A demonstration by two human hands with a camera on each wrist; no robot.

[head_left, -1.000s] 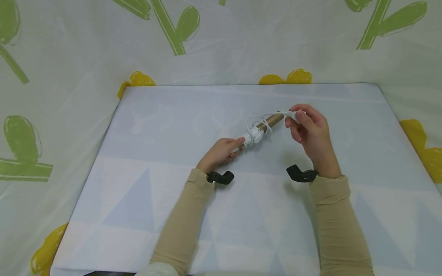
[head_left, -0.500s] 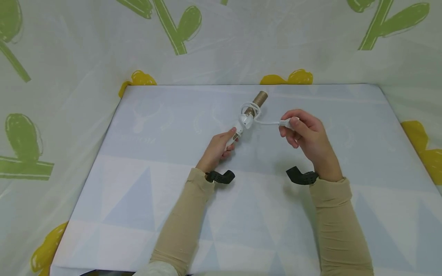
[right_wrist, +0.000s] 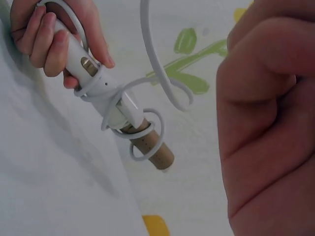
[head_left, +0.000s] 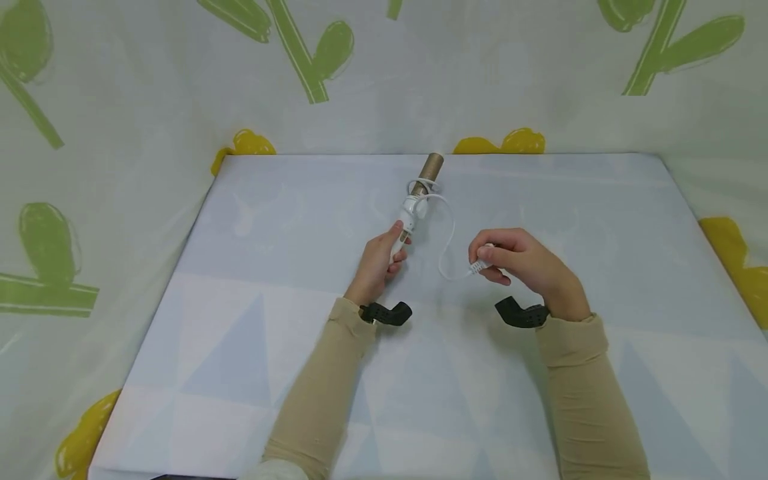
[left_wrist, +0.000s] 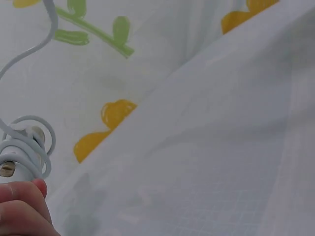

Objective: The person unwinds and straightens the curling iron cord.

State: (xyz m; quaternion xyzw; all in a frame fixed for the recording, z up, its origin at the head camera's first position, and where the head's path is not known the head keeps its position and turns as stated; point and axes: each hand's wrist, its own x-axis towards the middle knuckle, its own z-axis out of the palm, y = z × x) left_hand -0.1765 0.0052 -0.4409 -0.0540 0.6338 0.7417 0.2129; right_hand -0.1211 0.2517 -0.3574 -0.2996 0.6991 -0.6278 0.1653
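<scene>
My left hand (head_left: 378, 260) grips the white handle of a curling iron (head_left: 429, 168), its gold-brown barrel pointing away toward the table's far edge. A white cord (head_left: 454, 227) is looped loosely around the handle's upper end and the barrel, as the right wrist view shows on the curling iron (right_wrist: 161, 155). To the right, my right hand (head_left: 519, 263) pinches the plug end (head_left: 477, 267) of that cord, and a slack length curves between the two hands. In the left wrist view, fingers (left_wrist: 22, 216) wrap the handle just below the coils.
A table (head_left: 240, 413) with a pale blue and white patterned cover lies under both hands. Behind it hangs a light curtain (head_left: 420, 80) with green leaves and yellow flowers. Each wrist carries a black camera mount (head_left: 387, 313).
The curling iron has swung from pointing right to pointing away from me. My right hand has come down and nearer with the plug, and a longer stretch of cord hangs loose.
</scene>
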